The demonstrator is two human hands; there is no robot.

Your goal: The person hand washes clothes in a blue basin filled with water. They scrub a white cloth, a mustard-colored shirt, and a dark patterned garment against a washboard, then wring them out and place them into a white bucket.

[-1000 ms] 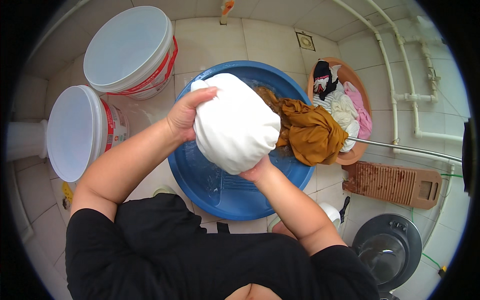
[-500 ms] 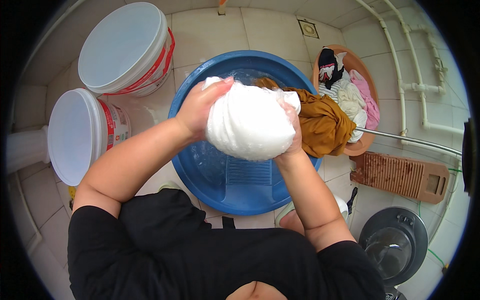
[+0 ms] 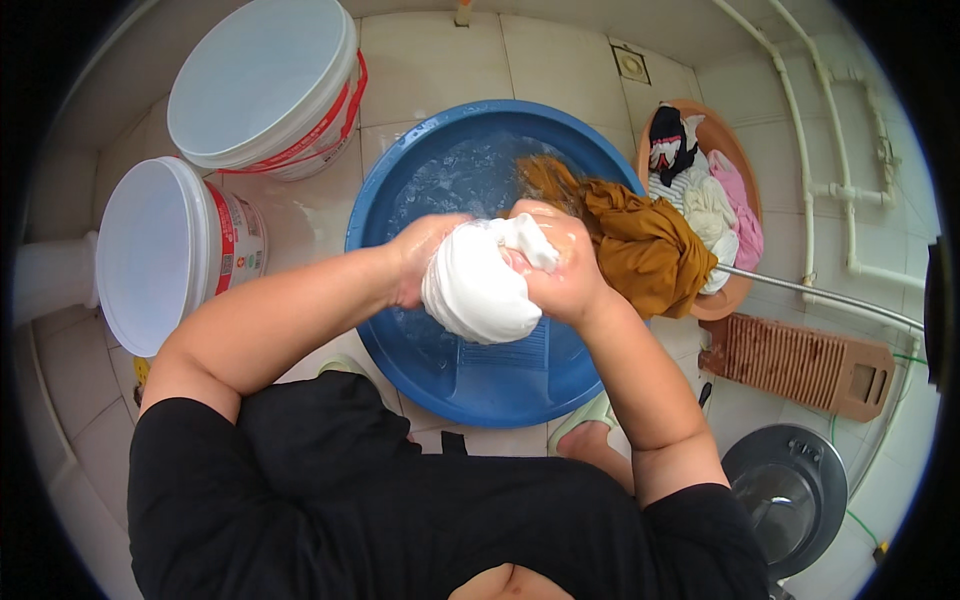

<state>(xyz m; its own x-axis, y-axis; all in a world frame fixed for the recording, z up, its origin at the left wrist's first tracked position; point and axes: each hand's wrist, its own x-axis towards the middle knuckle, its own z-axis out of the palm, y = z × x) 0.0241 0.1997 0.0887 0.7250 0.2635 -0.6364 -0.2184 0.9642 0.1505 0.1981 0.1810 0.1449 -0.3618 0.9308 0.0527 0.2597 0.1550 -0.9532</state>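
Observation:
Between my hands is a wet white cloth (image 3: 478, 290), bunched and twisted, held above a round blue basin (image 3: 420, 395) with water in it. My left hand (image 3: 418, 258) is closed on the cloth's left side, its fingers partly hidden behind the bundle. The fist of my right hand (image 3: 562, 262) grips the upper right end, and a short white fold pokes out of it. A mustard-brown garment (image 3: 650, 245) lies over the basin's right rim, one end trailing in the water. The basin's ridged washboard part (image 3: 505, 352) shows below the cloth.
Two white buckets (image 3: 262, 80) with red bands stand to the left. On the right are an orange-brown tub (image 3: 712, 120) of clothes, a brown washboard (image 3: 800, 365), a metal rod (image 3: 820, 293) and a dark grey round appliance (image 3: 785, 490). White pipes (image 3: 790, 130) run along the wall.
The white cloth has gone from a wide, rounded bundle to a smaller, tighter twist, a bit lower. My right hand has moved inward and up over its end, and the hands are closer together.

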